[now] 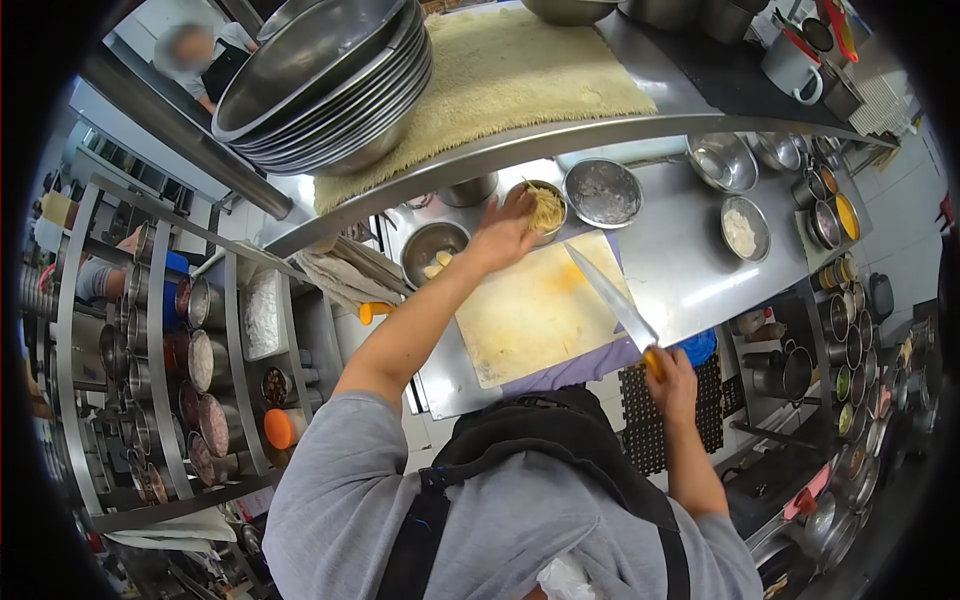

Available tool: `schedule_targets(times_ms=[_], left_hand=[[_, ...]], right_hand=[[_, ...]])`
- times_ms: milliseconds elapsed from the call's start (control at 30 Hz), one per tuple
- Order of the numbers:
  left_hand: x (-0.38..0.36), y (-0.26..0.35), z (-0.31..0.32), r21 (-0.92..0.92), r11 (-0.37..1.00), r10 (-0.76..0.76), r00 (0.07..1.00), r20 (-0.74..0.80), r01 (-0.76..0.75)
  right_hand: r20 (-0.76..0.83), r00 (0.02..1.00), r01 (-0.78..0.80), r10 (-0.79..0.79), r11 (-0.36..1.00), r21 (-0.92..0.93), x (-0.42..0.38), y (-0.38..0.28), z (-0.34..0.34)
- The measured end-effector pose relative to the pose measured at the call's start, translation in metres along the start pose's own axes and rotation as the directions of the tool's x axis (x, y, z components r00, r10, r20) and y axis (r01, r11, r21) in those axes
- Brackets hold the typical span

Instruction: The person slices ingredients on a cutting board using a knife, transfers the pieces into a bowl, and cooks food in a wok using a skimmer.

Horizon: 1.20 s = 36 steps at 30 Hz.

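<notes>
One stack of metal bowls is shelved beyond the left hand. One cutting board is placed between both hands. One knife is clenched in the right hand. One bowl of yellow shreds is partly covered by the spread left hand.

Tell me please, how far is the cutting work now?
Strips, apparently cut already, lie in a small bowl, with the left hand at its edge. The right hand holds the knife. The cutting board shows yellow stains. Some pale pieces in the wider bowl perhaps remain to cut.
</notes>
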State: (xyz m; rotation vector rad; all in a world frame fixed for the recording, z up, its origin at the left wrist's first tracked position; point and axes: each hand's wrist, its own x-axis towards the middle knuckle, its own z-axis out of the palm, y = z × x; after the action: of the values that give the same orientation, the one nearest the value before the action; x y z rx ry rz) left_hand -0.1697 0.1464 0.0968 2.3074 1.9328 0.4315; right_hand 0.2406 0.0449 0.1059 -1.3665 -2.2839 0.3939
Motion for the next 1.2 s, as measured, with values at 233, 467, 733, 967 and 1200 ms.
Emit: schedule_targets(times_ms=[233,467,733,967,1200], left_hand=[[0.076,-0.048,0.011,0.055,0.998,0.032,0.990,-0.141,-0.025],[0.083,-0.064,0.016,0.217,0.970,0.073,0.984,0.165,-0.108],[0.058,-0.003,-0.017,-0.173,0.985,-0.010,0.984,-0.178,-0.021],[-0.068,0.069,0.019,-0.586,0.810,-0.107,0.977,-0.184,-0.022],[-0.128,0.006,0.005,-0.498,0.805,-0.478,0.850,-0.223,0.322]], right_hand=[[0.074,0.967,-0.254,0.246,0.957,0.141,-0.051,-0.012,0.025],[0.068,0.956,-0.294,0.286,0.937,0.189,-0.065,-0.018,0.040],[0.174,0.969,-0.188,0.177,0.981,0.052,-0.035,-0.006,0.053],[0.137,0.990,0.020,-0.030,0.997,0.075,0.036,-0.005,0.091],[0.162,0.980,0.101,-0.114,0.991,0.085,0.039,0.005,0.099]])
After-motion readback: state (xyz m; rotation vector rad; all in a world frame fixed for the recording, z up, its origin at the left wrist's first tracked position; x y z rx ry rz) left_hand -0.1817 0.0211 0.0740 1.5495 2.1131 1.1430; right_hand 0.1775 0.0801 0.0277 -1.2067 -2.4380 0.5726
